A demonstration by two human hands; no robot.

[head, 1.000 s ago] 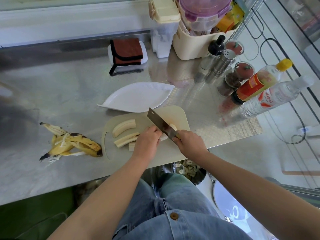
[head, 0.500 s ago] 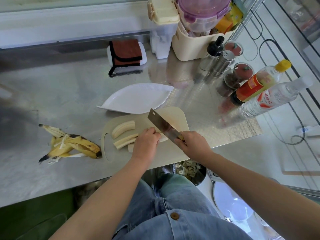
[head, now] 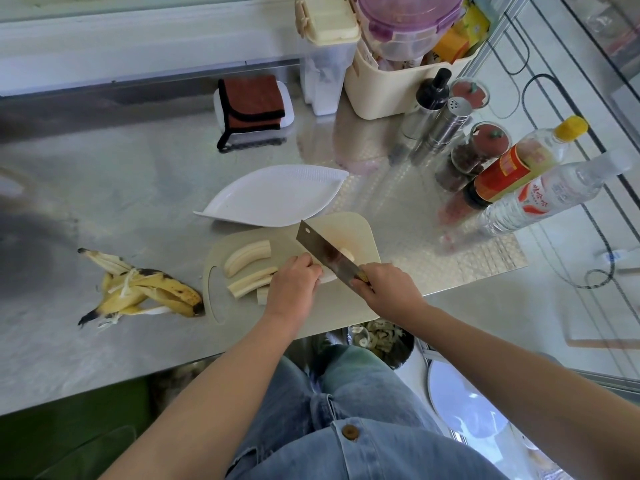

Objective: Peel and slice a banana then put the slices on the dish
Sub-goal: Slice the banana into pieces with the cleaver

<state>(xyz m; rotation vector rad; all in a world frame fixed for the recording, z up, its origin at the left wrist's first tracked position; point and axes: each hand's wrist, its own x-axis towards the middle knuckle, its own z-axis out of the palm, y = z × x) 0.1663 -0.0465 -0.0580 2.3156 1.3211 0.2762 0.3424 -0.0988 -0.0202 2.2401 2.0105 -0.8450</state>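
My L hand (head: 294,285) is curled over a banana piece (head: 329,278) on the board (head: 362,230), pinning it down, w/ fingertips right by the knife (head: 322,249). My R hand (head: 388,289) is wrapped tight round the knife handle; the blade slants up-left across the piece, edge down on it. Just past the blade there's a cut slice (head: 346,253). Two long halves (head: 247,257) lie on the board's left part, apart from my L hand; a small bit sits under my wrist. The dish (head: 277,199) is just behind the board, no slices on it yet. The peel (head: 145,292) lies on the counter (head: 104,188), touching the board's left end.
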